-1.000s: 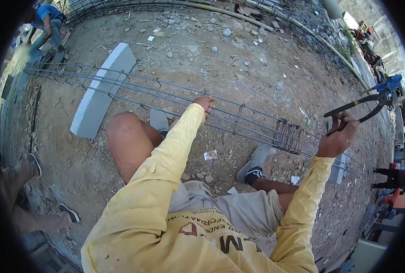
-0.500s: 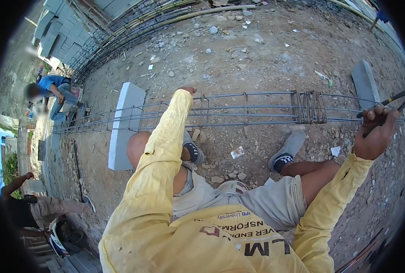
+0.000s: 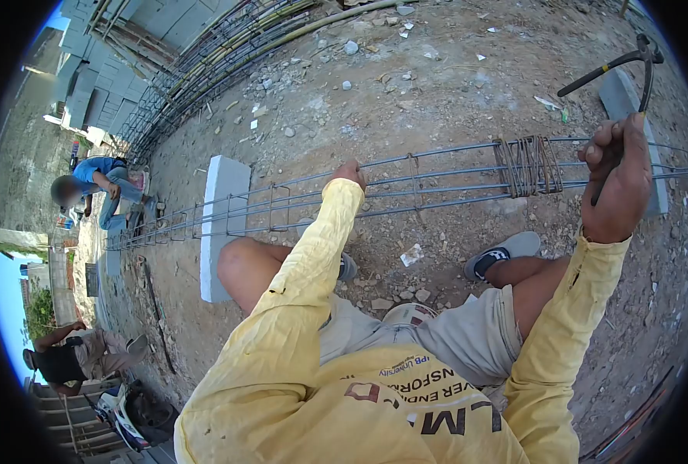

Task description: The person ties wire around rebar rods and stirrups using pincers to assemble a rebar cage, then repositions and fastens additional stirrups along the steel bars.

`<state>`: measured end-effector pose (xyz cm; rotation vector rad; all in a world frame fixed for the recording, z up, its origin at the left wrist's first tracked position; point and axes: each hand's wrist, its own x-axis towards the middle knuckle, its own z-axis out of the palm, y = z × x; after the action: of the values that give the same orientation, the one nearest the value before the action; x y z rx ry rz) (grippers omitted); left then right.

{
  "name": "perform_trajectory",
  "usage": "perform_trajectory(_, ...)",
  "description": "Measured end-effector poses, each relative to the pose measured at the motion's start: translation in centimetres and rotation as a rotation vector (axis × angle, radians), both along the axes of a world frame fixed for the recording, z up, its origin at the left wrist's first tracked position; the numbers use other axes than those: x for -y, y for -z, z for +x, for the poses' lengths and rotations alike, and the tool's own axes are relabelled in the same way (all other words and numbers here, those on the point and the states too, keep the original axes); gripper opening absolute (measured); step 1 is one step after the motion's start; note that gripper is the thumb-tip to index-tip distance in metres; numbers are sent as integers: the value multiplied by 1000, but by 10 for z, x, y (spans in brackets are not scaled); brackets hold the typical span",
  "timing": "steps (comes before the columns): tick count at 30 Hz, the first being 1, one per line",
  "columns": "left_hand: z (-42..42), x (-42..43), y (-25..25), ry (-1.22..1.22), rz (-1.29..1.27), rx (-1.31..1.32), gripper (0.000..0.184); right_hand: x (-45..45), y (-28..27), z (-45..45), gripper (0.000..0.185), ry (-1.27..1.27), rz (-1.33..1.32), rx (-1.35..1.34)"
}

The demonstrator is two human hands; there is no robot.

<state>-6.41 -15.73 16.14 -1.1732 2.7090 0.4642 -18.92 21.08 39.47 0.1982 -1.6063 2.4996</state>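
A long rebar cage [image 3: 452, 180] of several thin steel bars with square stirrups lies across in front of me. My left hand [image 3: 348, 175] is closed on it at a stirrup, its fingertips partly hidden. At the right, my right hand [image 3: 618, 182] grips one handle of a pair of pincers [image 3: 644, 73]. Their jaws are raised away from me, and the other handle sticks out freely to the left. Between my hands, a bunch of rusty stirrups [image 3: 528, 166] sits packed together around the bars.
Concrete blocks [image 3: 222, 224] support the cage left and right [image 3: 622, 97]. One person [image 3: 100, 178] squats at its far left end; another person [image 3: 69, 359] is by a motorcycle [image 3: 131, 414]. Rebar and bamboo poles [image 3: 228, 58] lie beyond, over rubble-strewn ground.
My left hand has moved right along the cage and come down to the bars. My right hand has swung the pincers upward, handles spread. The view has shifted slightly.
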Motion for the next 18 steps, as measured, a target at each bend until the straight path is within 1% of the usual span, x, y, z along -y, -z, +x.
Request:
perform_trajectory(3,41,8,5,-144,76,-338,23,10,-9,7,28,-31,39,44)
perform_trajectory(4,48,21,11,-194,124,-383,28,10,-8,6,28,-50,30,26)
perform_trajectory(7,53,67,22,-266,271,-376,35,12,-4,5,27,-85,0,-3)
perform_trajectory(10,46,116,32,-306,238,-207,42,12,-5,7,28,-87,-29,22)
perform_trajectory(12,31,149,45,-276,235,-104,45,8,-4,8,28,-105,-47,35)
perform_trajectory(14,13,146,28,-234,203,1,45,6,-2,8,29,-62,-17,25)
perform_trajectory(15,-1,164,45,-193,162,33,44,6,-1,8,29,-41,-1,19)
perform_trajectory(16,-19,194,76,-154,122,67,43,7,0,8,29,-40,7,26)
perform_trajectory(17,-27,209,93,-116,82,102,42,8,1,7,29,-41,15,34)
perform_trajectory(18,-42,143,30,-156,121,118,29,9,1,6,28,-41,21,42)
